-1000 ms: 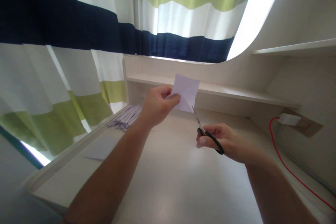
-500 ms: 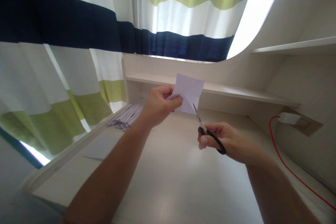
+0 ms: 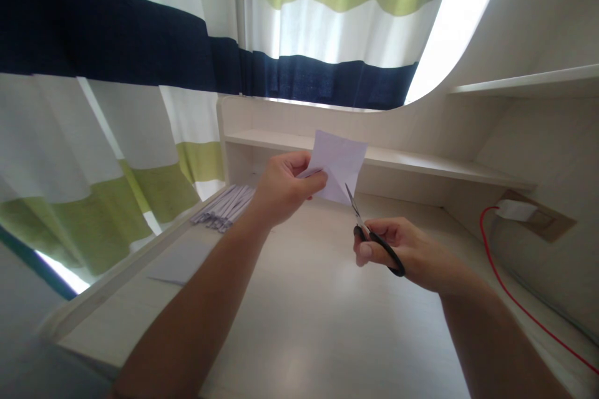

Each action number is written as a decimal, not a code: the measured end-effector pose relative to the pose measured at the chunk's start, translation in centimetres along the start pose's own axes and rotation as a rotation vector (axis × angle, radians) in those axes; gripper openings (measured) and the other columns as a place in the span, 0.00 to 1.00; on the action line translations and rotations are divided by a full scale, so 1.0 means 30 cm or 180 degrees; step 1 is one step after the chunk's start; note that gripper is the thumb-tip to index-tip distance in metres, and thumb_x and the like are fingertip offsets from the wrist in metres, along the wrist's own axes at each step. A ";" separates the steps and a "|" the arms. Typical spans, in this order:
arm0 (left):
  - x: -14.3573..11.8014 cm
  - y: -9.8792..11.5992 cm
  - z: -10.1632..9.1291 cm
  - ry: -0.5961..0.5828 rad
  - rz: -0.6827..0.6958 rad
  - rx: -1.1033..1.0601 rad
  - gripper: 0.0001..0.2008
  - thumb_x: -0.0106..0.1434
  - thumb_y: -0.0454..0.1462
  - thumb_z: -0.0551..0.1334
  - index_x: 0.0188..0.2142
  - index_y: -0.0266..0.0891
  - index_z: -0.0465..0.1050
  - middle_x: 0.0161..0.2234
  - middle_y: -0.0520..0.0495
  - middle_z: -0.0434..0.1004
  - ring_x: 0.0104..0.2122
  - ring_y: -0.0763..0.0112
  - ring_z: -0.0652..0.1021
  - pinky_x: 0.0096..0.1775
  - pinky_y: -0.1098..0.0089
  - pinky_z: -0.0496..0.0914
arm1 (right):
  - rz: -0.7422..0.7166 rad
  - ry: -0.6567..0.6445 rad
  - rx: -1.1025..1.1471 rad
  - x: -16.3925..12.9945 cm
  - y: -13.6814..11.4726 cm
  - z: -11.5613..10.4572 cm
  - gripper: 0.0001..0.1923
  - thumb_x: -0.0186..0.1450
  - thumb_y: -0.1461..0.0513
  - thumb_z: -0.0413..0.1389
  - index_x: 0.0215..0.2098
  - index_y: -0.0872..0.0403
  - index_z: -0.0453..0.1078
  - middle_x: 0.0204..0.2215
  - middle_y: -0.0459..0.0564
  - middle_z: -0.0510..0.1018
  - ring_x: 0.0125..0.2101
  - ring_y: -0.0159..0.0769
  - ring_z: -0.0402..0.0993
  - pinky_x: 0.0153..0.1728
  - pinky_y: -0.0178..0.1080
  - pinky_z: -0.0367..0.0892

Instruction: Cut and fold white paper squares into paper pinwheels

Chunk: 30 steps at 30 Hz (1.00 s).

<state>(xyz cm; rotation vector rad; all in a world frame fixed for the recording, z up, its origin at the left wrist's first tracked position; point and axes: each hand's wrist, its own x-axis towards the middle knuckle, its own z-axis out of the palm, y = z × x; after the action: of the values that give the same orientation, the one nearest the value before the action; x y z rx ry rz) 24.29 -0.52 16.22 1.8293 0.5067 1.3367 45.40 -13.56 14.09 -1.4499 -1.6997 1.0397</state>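
A piece of white paper (image 3: 344, 156) is pinched at its left side by my left hand (image 3: 290, 187), held up above the desk. My right hand (image 3: 402, 249) grips black-handled scissors (image 3: 384, 249), fingers in the loops. The blades point up and slightly left at the lower right part of the paper; they look nearly closed. Whether paper lies between the blades I cannot tell. A crease or fold runs across the paper near my left thumb.
A bundle of thin paper strips (image 3: 224, 207) lies on the desk (image 3: 304, 324) at the left, with a flat white sheet (image 3: 180, 262) nearer me. A low shelf (image 3: 416, 164) spans the back. On the right wall, a white plug (image 3: 515, 211) carries a red cable (image 3: 515, 305).
The paper's right edge has shifted very slightly to the right, and the scissors with my right hand have moved a touch the same way. Both grips are unchanged.
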 end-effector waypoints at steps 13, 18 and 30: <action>0.001 0.003 -0.001 0.0028 0.0008 0.0000 0.08 0.58 0.39 0.69 0.35 0.38 0.83 0.28 0.50 0.81 0.25 0.74 0.76 0.25 0.75 0.70 | 0.0042 0.0005 -0.0065 0.001 0.004 0.001 0.15 0.63 0.49 0.68 0.34 0.53 0.78 0.26 0.44 0.73 0.28 0.32 0.64 0.29 0.37 0.57; -0.002 0.005 -0.002 0.0010 0.0014 -0.0022 0.08 0.57 0.39 0.69 0.35 0.38 0.83 0.27 0.51 0.81 0.25 0.74 0.75 0.25 0.75 0.70 | 0.0031 0.0013 -0.0062 -0.001 0.005 -0.001 0.16 0.63 0.49 0.68 0.33 0.53 0.77 0.27 0.46 0.74 0.28 0.33 0.65 0.29 0.37 0.58; -0.003 0.008 -0.002 0.0019 -0.0002 0.0031 0.09 0.57 0.40 0.69 0.35 0.38 0.83 0.27 0.51 0.80 0.25 0.73 0.75 0.26 0.74 0.69 | 0.0036 0.0038 -0.0139 0.000 0.001 -0.001 0.19 0.61 0.46 0.68 0.33 0.53 0.77 0.26 0.45 0.73 0.27 0.33 0.64 0.29 0.37 0.58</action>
<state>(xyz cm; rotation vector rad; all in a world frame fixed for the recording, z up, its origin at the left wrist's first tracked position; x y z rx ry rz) 24.16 -0.70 16.36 1.8333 0.5178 1.3418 45.43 -13.54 14.06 -1.4921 -1.7174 1.0036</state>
